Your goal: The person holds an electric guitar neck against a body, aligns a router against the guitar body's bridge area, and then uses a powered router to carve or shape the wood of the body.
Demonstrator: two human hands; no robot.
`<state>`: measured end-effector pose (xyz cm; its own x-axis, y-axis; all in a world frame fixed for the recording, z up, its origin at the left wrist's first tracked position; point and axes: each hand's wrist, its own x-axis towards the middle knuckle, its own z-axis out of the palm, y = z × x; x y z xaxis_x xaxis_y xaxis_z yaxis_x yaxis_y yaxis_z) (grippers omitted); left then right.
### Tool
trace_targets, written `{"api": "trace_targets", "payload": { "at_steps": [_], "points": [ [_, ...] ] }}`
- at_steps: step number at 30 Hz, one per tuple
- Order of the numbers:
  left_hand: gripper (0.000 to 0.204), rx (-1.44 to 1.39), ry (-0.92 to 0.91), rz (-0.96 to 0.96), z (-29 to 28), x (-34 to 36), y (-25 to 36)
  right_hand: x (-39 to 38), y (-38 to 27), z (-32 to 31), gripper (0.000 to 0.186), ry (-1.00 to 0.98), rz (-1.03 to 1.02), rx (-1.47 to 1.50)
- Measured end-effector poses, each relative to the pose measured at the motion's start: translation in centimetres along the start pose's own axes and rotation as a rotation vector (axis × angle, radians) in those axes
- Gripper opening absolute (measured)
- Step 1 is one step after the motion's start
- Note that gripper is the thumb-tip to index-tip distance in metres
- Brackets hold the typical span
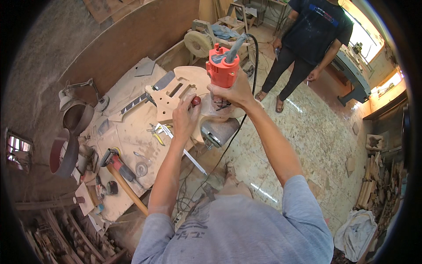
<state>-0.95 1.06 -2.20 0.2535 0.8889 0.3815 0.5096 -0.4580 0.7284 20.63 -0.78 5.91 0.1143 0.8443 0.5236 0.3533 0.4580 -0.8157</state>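
A red router (223,72) with a clear base plate stands upright on a pale wooden guitar body (169,105) with cut-out cavities. My right hand (239,93) wraps round the router's lower housing. The fingers of my left hand (186,115) close on its dark red knob (196,100). Under the near side of the wood sits a grey rounded metal clamp or vise (218,132); the router and my hands hide part of the wood. Close to my left wrist lie a caliper (187,153) and yellow-handled pliers (157,136). The router's bit cannot be made out.
The workbench (112,141) carries a guitar neck (134,104), an angle grinder (123,167), a tape roll (141,169) and a desk lamp (94,97). A black cord (256,57) runs from the router past my right arm. Another person (307,44) stands at the far right.
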Motion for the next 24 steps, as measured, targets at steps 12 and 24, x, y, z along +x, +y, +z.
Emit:
{"api": "trace_targets", "payload": {
  "at_steps": [12, 24],
  "points": [
    [0.041, 0.141, -0.09, 0.191, 0.5, 0.0, -1.3, -2.0, -0.6, -1.8, 0.051, 0.025, 0.011, -0.014],
    [0.04, 0.164, -0.118, 0.203, 0.9, -0.1, -1.8, -2.8, -0.7, -2.4, 0.049, 0.027, 0.017, -0.023]
  ]
}}
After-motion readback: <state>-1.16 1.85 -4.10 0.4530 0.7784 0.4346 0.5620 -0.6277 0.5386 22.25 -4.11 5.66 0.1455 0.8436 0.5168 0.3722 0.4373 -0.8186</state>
